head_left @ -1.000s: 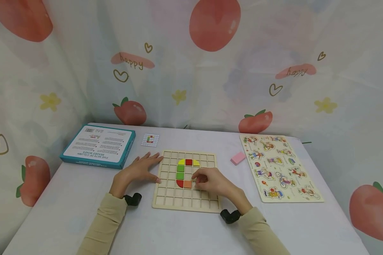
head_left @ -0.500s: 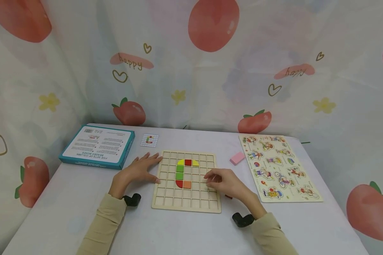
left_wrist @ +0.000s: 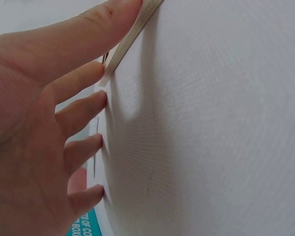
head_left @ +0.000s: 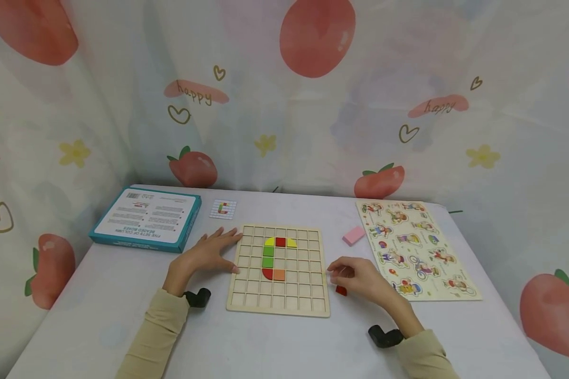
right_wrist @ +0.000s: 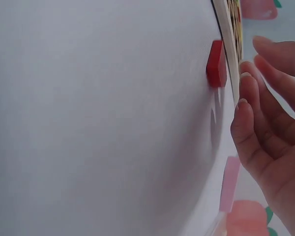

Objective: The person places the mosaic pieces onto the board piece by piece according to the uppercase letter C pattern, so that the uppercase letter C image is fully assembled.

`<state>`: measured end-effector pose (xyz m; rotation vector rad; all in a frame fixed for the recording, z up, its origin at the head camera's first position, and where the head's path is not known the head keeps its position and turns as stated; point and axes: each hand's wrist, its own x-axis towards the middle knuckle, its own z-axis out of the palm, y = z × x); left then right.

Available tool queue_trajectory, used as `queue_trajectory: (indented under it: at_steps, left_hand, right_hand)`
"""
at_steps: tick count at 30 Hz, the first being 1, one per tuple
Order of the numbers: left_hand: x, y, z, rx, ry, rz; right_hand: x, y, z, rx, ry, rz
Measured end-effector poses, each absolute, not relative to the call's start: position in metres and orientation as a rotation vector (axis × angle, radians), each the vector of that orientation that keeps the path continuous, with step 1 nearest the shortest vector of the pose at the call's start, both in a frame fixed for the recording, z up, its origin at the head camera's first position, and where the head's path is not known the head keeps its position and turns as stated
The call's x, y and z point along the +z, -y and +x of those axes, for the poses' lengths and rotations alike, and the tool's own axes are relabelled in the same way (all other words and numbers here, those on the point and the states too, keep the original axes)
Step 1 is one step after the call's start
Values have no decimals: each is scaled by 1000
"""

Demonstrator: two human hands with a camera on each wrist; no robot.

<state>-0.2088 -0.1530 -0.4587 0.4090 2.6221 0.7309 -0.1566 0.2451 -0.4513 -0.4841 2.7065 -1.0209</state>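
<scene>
Right hand [head_left: 360,279] hovers loose-fingered, gripping nothing, right over a small red block [head_left: 341,290] lying on the table [head_left: 265,347] just off the grid board's [head_left: 278,310] lower right corner. At nine o'clock, left hand [head_left: 208,252] lies flat, fingers pressing the board's edge. Farther back: pink block [head_left: 353,235], picture puzzle [head_left: 417,250], blue box [head_left: 147,217].

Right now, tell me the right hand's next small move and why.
Probably lower the right hand onto the small red wooden block and pinch it. The block lies loose on the white tablecloth just off the wooden grid board, the fingers hover over it holding nothing, and the left hand steadies the board's edge.
</scene>
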Motion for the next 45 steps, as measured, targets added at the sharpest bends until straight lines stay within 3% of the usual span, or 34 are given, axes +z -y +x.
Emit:
queue_trajectory:
  at_steps: [31,45]
  left_hand:
    - [-454,156,-204,740,-2626,417]
    - [-457,153,-207,741,-2624,418]
  right_hand:
    - [-453,-251,-150,-911,-2728,-409]
    - [-451,-249,-153,-1035,-2660,-556]
